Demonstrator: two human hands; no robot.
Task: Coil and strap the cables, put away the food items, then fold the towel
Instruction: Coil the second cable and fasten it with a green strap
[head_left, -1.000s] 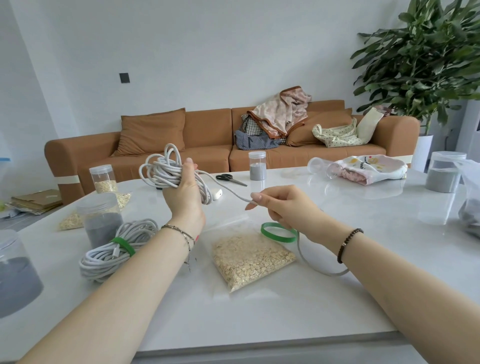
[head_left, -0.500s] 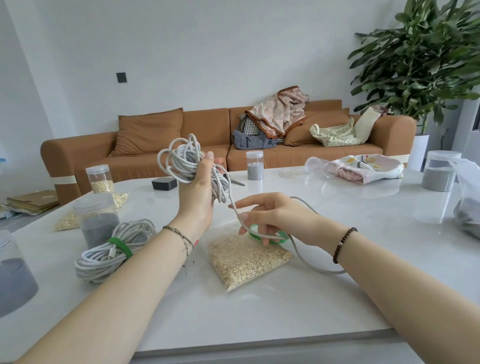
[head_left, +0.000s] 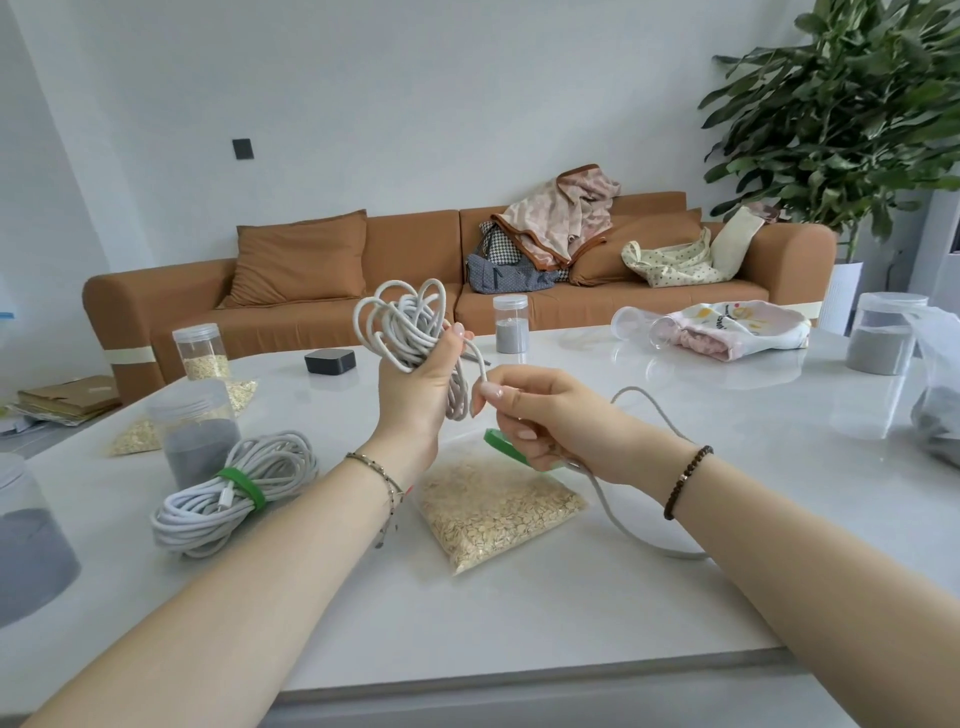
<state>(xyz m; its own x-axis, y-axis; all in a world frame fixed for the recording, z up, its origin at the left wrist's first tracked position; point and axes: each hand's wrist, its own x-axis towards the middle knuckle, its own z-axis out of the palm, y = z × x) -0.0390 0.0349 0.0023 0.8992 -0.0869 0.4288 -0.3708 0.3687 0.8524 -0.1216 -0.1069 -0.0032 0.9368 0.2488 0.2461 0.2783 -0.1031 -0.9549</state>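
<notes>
Since the strapped coil (head_left: 236, 493) already lies bound in green on the table (head_left: 571, 623) at your far left, the risk sits with the second cable (head_left: 402, 327). Your left hand (head_left: 415, 384) clamps its loops only at their lower end, so they fan out loose above your fist. Ease that grip and I judge they could spill or cross over each other. Further right, the slack tail (head_left: 649, 546) curves under your right wrist beside the bag of oats (head_left: 493, 512), and a hard pull could snag it there.

Your left forearm is raised, with the fingers curled round the bundle. Just beside it, your right hand (head_left: 540, 421) pinches the cable between thumb and forefinger. The green strap (head_left: 501, 448) shows under its lower fingers, though I cannot tell whether they hold it.
</notes>
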